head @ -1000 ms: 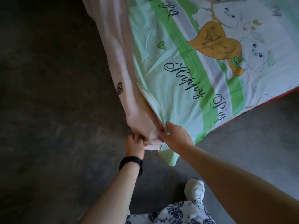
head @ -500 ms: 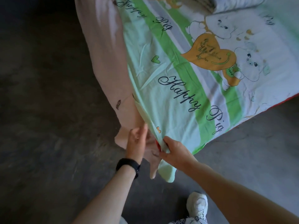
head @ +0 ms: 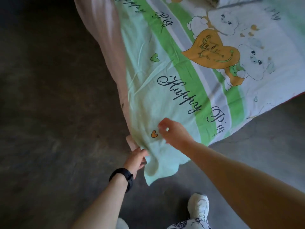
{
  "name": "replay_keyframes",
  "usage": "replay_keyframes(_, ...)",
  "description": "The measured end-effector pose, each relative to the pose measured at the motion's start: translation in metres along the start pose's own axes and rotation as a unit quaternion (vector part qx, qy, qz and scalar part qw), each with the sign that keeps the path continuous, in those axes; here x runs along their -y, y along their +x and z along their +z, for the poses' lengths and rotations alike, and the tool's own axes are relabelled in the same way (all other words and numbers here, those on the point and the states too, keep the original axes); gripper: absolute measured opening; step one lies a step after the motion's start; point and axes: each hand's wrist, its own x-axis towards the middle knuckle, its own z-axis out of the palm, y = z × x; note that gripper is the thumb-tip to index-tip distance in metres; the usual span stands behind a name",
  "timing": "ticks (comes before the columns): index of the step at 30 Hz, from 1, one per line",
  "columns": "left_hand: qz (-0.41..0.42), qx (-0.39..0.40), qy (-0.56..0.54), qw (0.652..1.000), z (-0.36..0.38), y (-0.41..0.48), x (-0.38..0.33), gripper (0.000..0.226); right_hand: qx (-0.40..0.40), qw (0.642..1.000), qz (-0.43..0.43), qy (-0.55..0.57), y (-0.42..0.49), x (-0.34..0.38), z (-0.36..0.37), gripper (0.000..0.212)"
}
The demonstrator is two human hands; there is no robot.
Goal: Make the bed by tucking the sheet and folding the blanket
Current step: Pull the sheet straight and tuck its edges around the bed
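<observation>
A pale green sheet (head: 165,100) printed with "Happy Pig" and cartoon pigs covers the mattress, its corner hanging loose off the near bed corner. A pink cloth (head: 105,30) drapes the bed's left side under it. My left hand (head: 137,158), with a black wristband, reaches under the sheet's hanging corner, its fingertips hidden by the fabric. My right hand (head: 173,131) hovers on top of the sheet near an orange heart print, fingers loosely curled, holding nothing that I can see.
Dark grey concrete floor (head: 49,113) surrounds the bed on the left and front. My white shoe (head: 198,208) stands on the floor just below the bed corner. A red edge shows under the sheet at the far right.
The green sheet corner has come down over the pink cloth. My right hand let go of the edge and lifted onto the sheet top. My left hand dropped under the corner.
</observation>
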Motion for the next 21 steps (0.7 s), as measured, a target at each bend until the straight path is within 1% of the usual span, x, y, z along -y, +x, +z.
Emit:
replay_keyframes(1, 0.015, 0.027, -0.011, 0.999, 0.007, -0.002, 0.002, 0.013, -0.035, 0.998, -0.021, -0.041, 0.004, -0.001, 0.0, 0.026)
replay_keyframes(2, 0.032, 0.028, -0.011, 0.999, 0.012, -0.005, 0.002, 0.016, -0.053, 0.995, -0.04, -0.075, 0.006, -0.002, 0.0, 0.034)
replay_keyframes(3, 0.048, 0.011, -0.008, 0.999, 0.014, -0.003, 0.005, 0.015, -0.054, 0.992, -0.057, -0.101, 0.005, -0.002, 0.001, 0.039)
replay_keyframes(4, 0.045, -0.017, 0.0, 0.999, 0.014, 0.0, 0.01, 0.012, -0.038, 0.989, -0.066, -0.126, 0.003, -0.002, 0.003, 0.04)
replay_keyframes(6, -0.005, -0.067, -0.002, 0.998, 0.006, 0.001, 0.016, 0.009, 0.01, 0.985, -0.062, -0.16, -0.002, -0.003, 0.006, 0.029)
replay_keyframes(7, -0.023, -0.084, 0.028, 0.996, 0.001, 0.001, 0.018, 0.01, 0.024, 0.984, -0.057, -0.167, -0.003, -0.002, 0.006, 0.027)
replay_keyframes(8, -0.036, -0.083, 0.056, 0.994, -0.004, 0.001, 0.016, 0.011, 0.014, 0.983, -0.07, -0.169, -0.002, -0.001, 0.006, 0.027)
replay_keyframes(9, -0.028, -0.08, 0.068, 0.994, -0.008, 0.002, 0.01, 0.01, -0.017, 0.981, -0.094, -0.169, 0.002, 0.0, 0.007, 0.03)
replay_keyframes(10, -0.014, -0.08, 0.04, 0.996, -0.01, 0.005, 0.0, 0.011, -0.062, 0.978, -0.112, -0.166, 0.006, 0.002, 0.008, 0.037)
replay_keyframes(11, 0.004, -0.08, -0.006, 0.997, -0.013, 0.01, -0.014, 0.014, -0.101, 0.976, -0.11, -0.156, 0.01, 0.002, 0.011, 0.047)
replay_keyframes(12, 0.017, -0.088, -0.05, 0.995, -0.016, 0.016, -0.028, 0.023, -0.12, 0.977, -0.094, -0.147, 0.013, 0.003, 0.013, 0.055)
replay_keyframes(13, 0.034, -0.101, -0.08, 0.991, -0.017, 0.025, -0.041, 0.038, -0.115, 0.979, -0.082, -0.144, 0.014, 0.004, 0.016, 0.06)
replay_keyframes(14, 0.046, -0.114, -0.079, 0.989, -0.018, 0.033, -0.054, 0.054, -0.102, 0.979, -0.086, -0.153, 0.015, 0.005, 0.021, 0.059)
replay_keyframes(15, 0.074, -0.144, -0.062, 0.985, -0.017, 0.04, -0.064, 0.067, -0.09, 0.976, -0.104, -0.171, 0.014, 0.005, 0.026, 0.054)
replay_keyframes(16, 0.105, -0.187, -0.02, 0.976, -0.017, 0.043, -0.074, 0.076, -0.089, 0.971, -0.127, -0.185, 0.015, 0.006, 0.029, 0.046)
replay_keyframes(17, 0.142, -0.248, 0.037, 0.958, -0.016, 0.046, -0.084, 0.082, -0.099, 0.968, -0.138, -0.184, 0.016, 0.01, 0.03, 0.039)
replay_keyframes(18, 0.18, -0.291, 0.086, 0.936, -0.016, 0.046, -0.093, 0.087, -0.114, 0.969, -0.136, -0.174, 0.018, 0.016, 0.028, 0.036)
replay_keyframes(19, 0.229, -0.29, 0.105, 0.923, -0.016, 0.049, -0.102, 0.091, -0.125, 0.971, -0.123, -0.161, 0.022, 0.024, 0.024, 0.036)
replay_keyframes(20, 0.276, -0.249, 0.095, 0.923, -0.018, 0.051, -0.113, 0.091, -0.134, 0.974, -0.107, -0.149, 0.028, 0.031, 0.02, 0.037)
replay_keyframes(21, 0.297, -0.192, 0.066, 0.933, -0.021, 0.055, -0.121, 0.089, -0.138, 0.977, -0.091, -0.138, 0.034, 0.04, 0.015, 0.038)
